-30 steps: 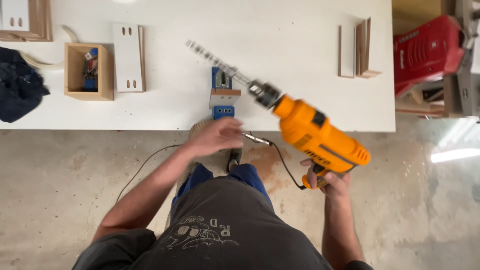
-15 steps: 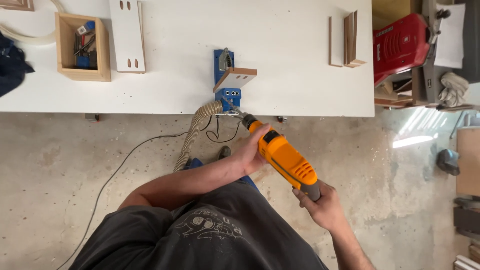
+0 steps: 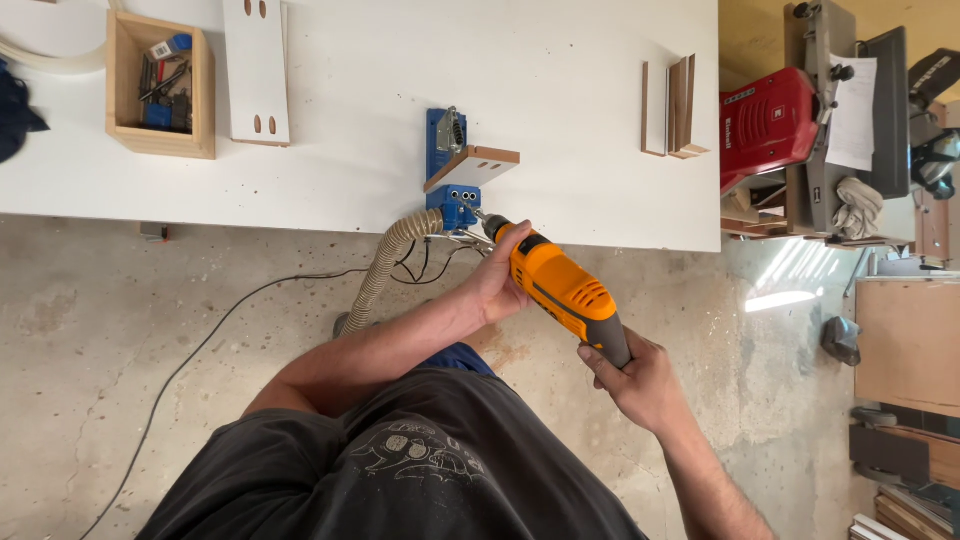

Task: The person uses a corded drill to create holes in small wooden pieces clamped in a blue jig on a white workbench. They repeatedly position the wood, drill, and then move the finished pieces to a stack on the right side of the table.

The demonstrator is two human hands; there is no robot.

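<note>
Drilling looks to be the step in hand: the left hand (image 3: 497,288) cups the front of the orange drill (image 3: 560,290), fingers wrapped round its body, while the right hand (image 3: 630,378) is closed on the grip. Its bit meets the blue jig (image 3: 455,205) at the near table (image 3: 560,120) edge, where a small board (image 3: 472,166) is clamped. Next calls for steady pressure, I'd judge. A dust hose (image 3: 385,265) and loose cable (image 3: 230,320) trail left; wooden box (image 3: 160,85) far left; offcuts (image 3: 672,108) right
</note>
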